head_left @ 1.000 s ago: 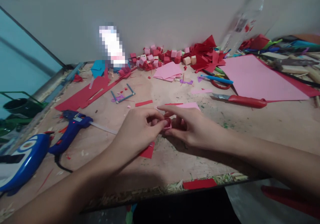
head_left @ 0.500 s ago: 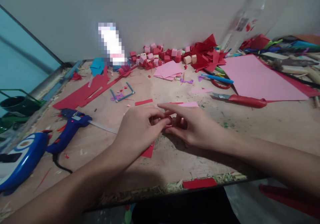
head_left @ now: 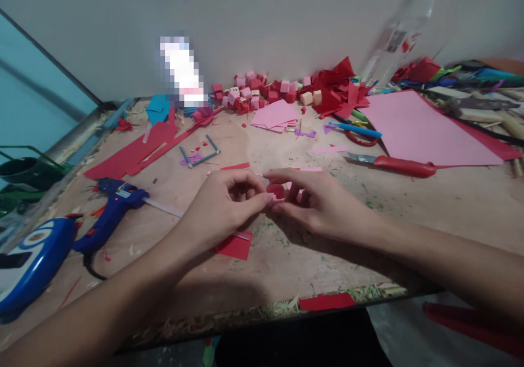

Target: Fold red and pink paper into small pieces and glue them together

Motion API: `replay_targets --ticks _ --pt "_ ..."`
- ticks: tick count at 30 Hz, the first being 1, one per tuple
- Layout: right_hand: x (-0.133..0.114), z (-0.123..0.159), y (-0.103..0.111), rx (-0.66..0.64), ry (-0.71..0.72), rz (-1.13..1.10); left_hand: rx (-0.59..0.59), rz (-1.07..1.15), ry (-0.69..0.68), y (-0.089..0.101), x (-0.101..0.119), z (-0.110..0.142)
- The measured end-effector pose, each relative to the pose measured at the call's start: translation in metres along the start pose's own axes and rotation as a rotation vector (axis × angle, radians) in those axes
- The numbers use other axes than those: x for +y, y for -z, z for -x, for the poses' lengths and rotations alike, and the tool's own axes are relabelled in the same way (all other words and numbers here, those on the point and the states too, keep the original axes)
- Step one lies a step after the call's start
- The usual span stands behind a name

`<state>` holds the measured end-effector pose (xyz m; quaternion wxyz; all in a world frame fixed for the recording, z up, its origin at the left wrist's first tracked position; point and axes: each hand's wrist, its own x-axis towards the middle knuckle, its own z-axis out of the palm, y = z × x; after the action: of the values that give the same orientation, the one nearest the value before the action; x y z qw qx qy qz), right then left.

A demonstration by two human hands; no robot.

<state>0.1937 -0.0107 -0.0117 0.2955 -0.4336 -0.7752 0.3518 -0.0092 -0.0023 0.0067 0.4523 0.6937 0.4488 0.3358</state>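
Wooden table [head_left: 470,203]: sm. pink-red paper piece [head_left: 277,193] btwn L grip [head_left: 223,206] & R grip [head_left: 323,200], both clamped on it; thin wall may buckle if either thumb presses too hard.

Pink and red cubes [head_left: 256,91], a few of them cream, sit before a grey wall [head_left: 266,23], near plain pink paper [head_left: 429,129] edged by red. A red-handled knife [head_left: 403,165] lies by a light-blue pen [head_left: 356,130]. At left are a deep-blue glue gun [head_left: 110,211] with a small red light, a blue-and-white case [head_left: 36,263] and a bright blue scrap [head_left: 158,109]. The piece [head_left: 277,193] between the hands [head_left: 272,197] shows red inside and pink at its rim; the counter [head_left: 356,263] is pale brown, flecked green.
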Motion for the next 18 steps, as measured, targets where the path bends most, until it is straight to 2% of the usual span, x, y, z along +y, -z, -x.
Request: replay_targets --ticks 6,13,18 --pt "-0.0040 -0.0015 0.0035 -0.046 0.004 -0.083 0.044 0.011 -0.018 -0.0001 0.0017 0.0007" --pt "-0.0065 -0.0053 0.0061 0.086 -0.003 -0.260 0.049 0.257 0.076 -0.0028 0.0009 0.0019" --pt "-0.0041 -0.0074 0.0037 0.082 0.017 -0.338 0.019 0.323 0.114 -0.0072 -0.0023 0.0025"
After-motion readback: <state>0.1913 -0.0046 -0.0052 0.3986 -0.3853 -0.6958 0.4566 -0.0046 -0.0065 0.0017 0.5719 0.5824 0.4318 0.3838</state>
